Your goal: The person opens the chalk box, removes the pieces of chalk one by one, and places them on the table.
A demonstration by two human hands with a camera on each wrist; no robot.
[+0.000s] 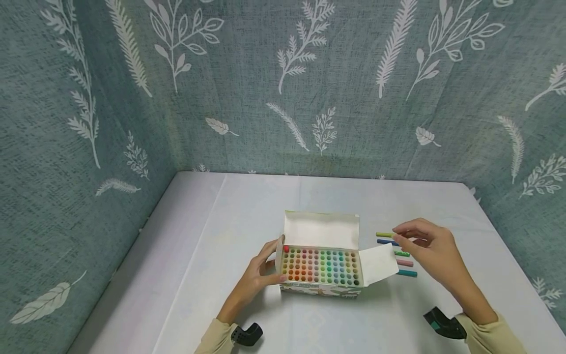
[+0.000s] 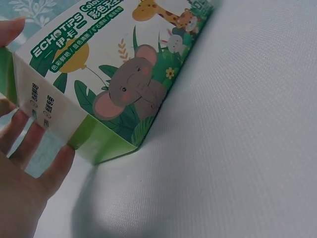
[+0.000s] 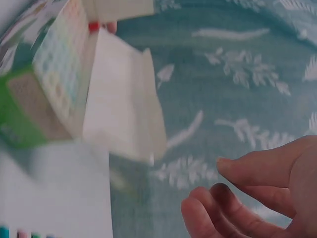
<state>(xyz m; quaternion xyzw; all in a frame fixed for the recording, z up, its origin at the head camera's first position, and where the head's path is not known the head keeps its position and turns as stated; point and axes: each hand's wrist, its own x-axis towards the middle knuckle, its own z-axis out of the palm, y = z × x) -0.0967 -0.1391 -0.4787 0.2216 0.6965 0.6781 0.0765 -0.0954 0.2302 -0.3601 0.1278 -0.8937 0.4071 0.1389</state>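
A chalk box (image 1: pixel 318 291) stands with its lid up, showing a grid of colored holes; a red chalk stick (image 1: pixel 286 249) pokes up at the far left corner. My left hand (image 1: pixel 254 278) grips the box's left end, thumb toward the front and fingers behind. In the left wrist view, its fingers lie along the printed box (image 2: pixel 121 84). My right hand (image 1: pixel 431 250) hovers at the chalk sticks on the right, its fingertips overlapping the yellow-green stick (image 1: pixel 383 234). In the right wrist view, the thumb and bent fingers (image 3: pixel 198 215) have a gap with nothing in it.
Beside the box lie a blue stick (image 1: pixel 385 242), a green stick (image 1: pixel 402 253), a pink stick (image 1: pixel 405 263) and a teal stick (image 1: pixel 408 273). The box's right side flap (image 1: pixel 378 264) sticks out toward them. A leaf-patterned cloth (image 1: pixel 247 73) hangs behind the white table (image 1: pixel 212 295).
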